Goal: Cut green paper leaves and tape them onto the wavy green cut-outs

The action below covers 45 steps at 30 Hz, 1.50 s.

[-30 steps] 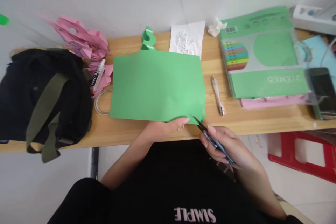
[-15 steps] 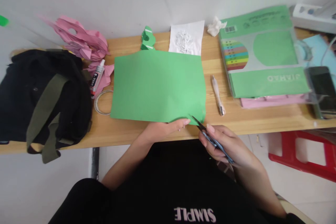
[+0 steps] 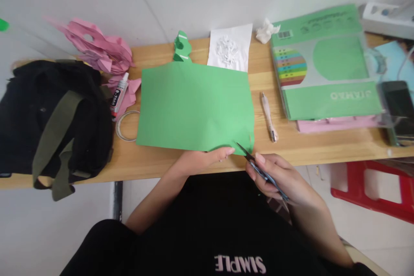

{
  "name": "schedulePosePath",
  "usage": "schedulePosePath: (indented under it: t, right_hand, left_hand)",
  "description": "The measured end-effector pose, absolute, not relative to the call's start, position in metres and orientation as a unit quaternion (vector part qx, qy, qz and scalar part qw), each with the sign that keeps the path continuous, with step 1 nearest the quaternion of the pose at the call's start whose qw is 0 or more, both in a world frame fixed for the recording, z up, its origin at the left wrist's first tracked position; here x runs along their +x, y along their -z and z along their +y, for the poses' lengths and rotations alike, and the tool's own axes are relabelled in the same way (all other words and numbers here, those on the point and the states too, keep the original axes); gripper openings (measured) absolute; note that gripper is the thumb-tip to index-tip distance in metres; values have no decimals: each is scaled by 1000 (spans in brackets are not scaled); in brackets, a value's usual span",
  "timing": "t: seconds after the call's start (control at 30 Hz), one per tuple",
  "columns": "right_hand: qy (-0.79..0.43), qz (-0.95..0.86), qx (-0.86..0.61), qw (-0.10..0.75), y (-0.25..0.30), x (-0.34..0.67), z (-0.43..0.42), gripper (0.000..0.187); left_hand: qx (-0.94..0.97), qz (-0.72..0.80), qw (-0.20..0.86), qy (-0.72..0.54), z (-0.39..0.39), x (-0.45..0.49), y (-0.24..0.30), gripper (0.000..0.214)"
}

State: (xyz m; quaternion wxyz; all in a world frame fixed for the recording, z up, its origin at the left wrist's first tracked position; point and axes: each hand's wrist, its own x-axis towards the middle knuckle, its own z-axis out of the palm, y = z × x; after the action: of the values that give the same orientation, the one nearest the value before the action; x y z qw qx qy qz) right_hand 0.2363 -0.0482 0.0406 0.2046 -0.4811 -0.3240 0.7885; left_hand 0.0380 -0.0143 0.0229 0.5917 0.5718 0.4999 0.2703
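A large sheet of green paper (image 3: 194, 108) lies over the table, its near edge pinched by my left hand (image 3: 207, 157). The thumb is on top of the sheet and the other fingers are mostly hidden beneath. My right hand (image 3: 281, 177) is closed around blue-handled scissors (image 3: 263, 174). Their dark blades are at the near right corner of the sheet, beside a narrow slit in the paper. To the right of the sheet rests a clear pen (image 3: 268, 116). Past the far edge, a cut green paper shape (image 3: 183, 47) stands with white strips on it.
At left sit a black bag (image 3: 54, 120), crumpled pink paper (image 3: 97, 45), a glue tube (image 3: 119, 95) and a tape roll (image 3: 127, 125). White scraps (image 3: 226, 50) lie on white paper near a crumpled tissue (image 3: 267, 31). A green paper pack (image 3: 326, 64) and a phone (image 3: 398, 110) are at right.
Almost nothing differs. The green sheet and both hands keep their places, with the scissor blades still at the near right corner; the camera view has shifted very slightly.
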Motion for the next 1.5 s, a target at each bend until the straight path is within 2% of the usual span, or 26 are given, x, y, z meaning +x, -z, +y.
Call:
schedulePosePath:
  t: [0.83, 1.17, 1.5]
  right_hand:
    - [-786, -338, -479, 194, -41, 238, -51, 47]
    - [-791, -327, -480, 194, -42, 237, -51, 47]
    - [-788, -320, -478, 222, -40, 233, -53, 45]
  left_hand:
    - [587, 493, 580, -277, -15, 39, -20, 28]
    - [564, 487, 606, -277, -14, 40, -24, 28]
    - [550, 493, 607, -293, -15, 43, -26, 31]
